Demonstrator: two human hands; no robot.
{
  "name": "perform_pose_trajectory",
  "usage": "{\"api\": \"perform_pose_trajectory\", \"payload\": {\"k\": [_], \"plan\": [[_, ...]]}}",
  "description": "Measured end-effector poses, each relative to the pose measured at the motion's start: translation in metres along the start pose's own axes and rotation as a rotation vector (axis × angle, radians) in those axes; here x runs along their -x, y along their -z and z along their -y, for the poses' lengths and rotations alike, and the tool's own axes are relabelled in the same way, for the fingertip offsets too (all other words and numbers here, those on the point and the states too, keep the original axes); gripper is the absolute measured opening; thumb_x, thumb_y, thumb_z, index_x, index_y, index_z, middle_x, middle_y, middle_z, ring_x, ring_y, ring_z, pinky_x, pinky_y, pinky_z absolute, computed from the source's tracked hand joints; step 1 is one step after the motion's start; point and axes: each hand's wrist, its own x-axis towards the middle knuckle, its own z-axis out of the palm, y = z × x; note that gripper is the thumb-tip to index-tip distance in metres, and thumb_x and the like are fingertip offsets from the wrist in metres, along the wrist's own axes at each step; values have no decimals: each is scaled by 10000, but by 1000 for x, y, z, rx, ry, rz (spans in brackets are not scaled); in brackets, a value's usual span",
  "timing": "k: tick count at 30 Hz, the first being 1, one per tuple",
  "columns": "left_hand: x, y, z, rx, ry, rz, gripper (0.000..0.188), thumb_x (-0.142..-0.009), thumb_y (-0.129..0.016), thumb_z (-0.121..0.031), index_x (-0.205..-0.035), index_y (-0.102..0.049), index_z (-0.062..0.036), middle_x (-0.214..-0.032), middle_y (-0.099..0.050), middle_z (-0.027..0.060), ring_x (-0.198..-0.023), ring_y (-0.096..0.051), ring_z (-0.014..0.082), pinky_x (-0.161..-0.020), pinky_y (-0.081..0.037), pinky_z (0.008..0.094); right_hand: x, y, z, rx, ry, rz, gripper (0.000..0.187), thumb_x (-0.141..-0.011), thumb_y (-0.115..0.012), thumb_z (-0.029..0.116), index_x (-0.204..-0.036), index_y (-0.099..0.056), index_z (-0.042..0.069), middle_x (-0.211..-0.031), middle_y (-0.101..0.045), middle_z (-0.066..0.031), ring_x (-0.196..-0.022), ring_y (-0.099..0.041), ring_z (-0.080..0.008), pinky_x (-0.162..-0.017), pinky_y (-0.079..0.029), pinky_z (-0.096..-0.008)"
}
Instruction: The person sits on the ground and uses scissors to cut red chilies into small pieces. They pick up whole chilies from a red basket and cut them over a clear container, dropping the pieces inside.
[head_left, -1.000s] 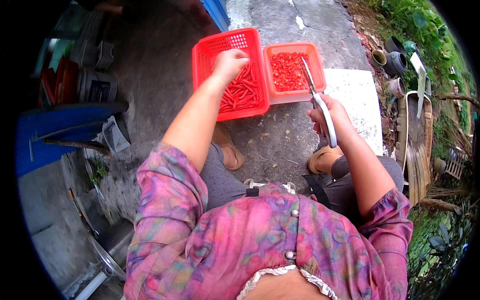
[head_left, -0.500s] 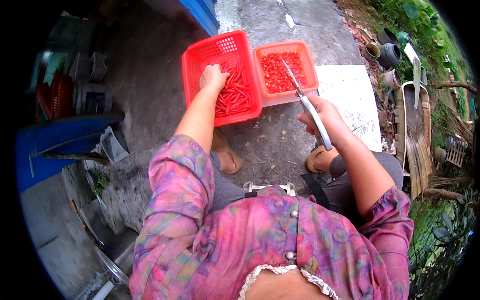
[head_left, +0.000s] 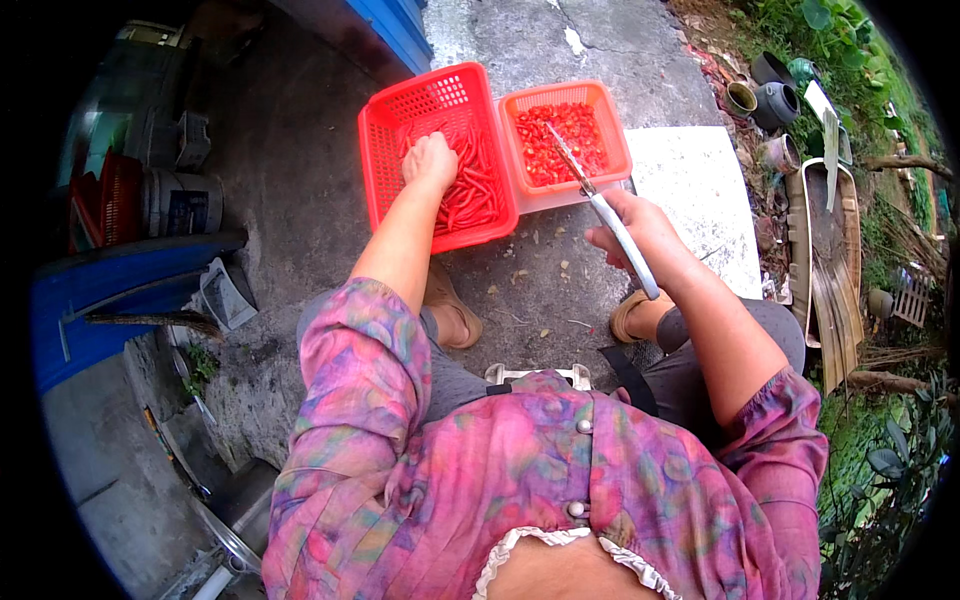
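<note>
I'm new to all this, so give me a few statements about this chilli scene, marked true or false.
1. The right hand holds scissors. True.
2. The chopped chillies are to the right of the whole chillies. True.
3. The left hand is in the chopped chillies. False: it is at the whole chillies in the larger red basket.
4. Gloves cover both hands. False: both are bare.
5. The scissors point back toward the person's body. False: they point away, toward the chopped chillies.
</note>
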Motion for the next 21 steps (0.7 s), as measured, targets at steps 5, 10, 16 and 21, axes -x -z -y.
{"api": "perform_pose_trajectory", "payload": {"k": [5, 10, 16, 21], "plan": [[-17, -2, 37, 354, 36, 11, 227, -835, -580, -235, -954, -602, -42, -876, -656, 119, -767, -620, 248, -684, -499, 362, 0, -2, 1, 50, 24, -10, 348, -749, -702, 135, -1051, -575, 19, -734, -630, -113, -632, -627, -181, -565, -482, -326], [10, 58, 7, 1190, 3, 561, 113, -908, -508, -156, -820, -549, -99, -676, -592, -8, -510, -495, 50, -445, -402, 184, -6, 5, -6, 104, 117, -70, 410, -711, -723, 178, -1060, -577, 20, -837, -643, -157, -815, -633, -256, -739, -473, -364], [78, 123, -22, 1431, -98, 788, 96, -915, -508, -136, -844, -545, -82, -679, -587, 10, -520, -521, 67, -448, -421, 187, -2, 1, 3, 1, 238, -3, 406, -718, -714, 162, -1068, -569, 15, -822, -626, -102, -767, -601, -184, -699, -464, -331], [115, 129, -29, 1431, -103, 936, 84, -915, -511, -130, -871, -547, -69, -685, -592, 30, -532, -545, 75, -454, -433, 185, 1, -6, -1, -74, 401, 18, 408, -741, -711, 122, -1105, -556, 24, -789, -583, -47, -733, -545, -115, -660, -458, -291]]}}
